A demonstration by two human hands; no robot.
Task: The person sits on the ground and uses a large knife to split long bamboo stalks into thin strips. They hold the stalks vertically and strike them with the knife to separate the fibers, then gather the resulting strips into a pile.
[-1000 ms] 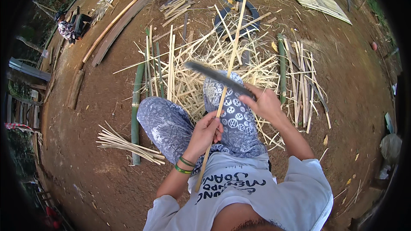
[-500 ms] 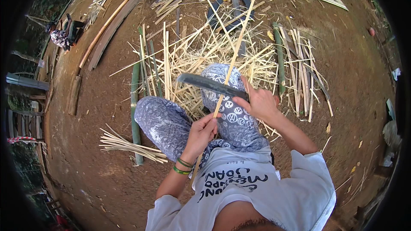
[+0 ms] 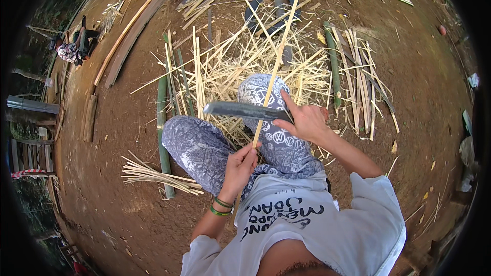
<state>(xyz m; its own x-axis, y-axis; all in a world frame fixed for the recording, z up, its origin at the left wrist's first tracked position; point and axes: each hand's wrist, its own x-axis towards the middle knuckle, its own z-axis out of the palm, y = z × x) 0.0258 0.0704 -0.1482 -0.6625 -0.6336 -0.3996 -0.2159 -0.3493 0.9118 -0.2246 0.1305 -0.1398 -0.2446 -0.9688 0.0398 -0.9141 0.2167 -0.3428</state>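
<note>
A long pale bamboo strip (image 3: 279, 60) slants from my lap up over my right knee. My left hand (image 3: 242, 166) pinches it near its lower part, thumb on top, and its lower end drops past my wrist. My right hand (image 3: 308, 121) grips a machete (image 3: 232, 109) by the handle, index finger stretched out over my knee. The dark, wide blade points left and lies across the strip; its edge against the strip is too fine to make out. The handle is mostly hidden by the hand.
Shavings and strips (image 3: 225, 74) heap beyond my knees. Green bamboo poles lie left (image 3: 162, 122) and right (image 3: 333, 66). A bundle of strips (image 3: 158, 175) is at my left. Farther off are a black ring (image 3: 253, 15), long planks (image 3: 135, 33) and another person (image 3: 71, 51).
The machete blade has swung so its tip sits lower and farther left, lying more level. Both hands keep their hold, the right one slightly lower.
</note>
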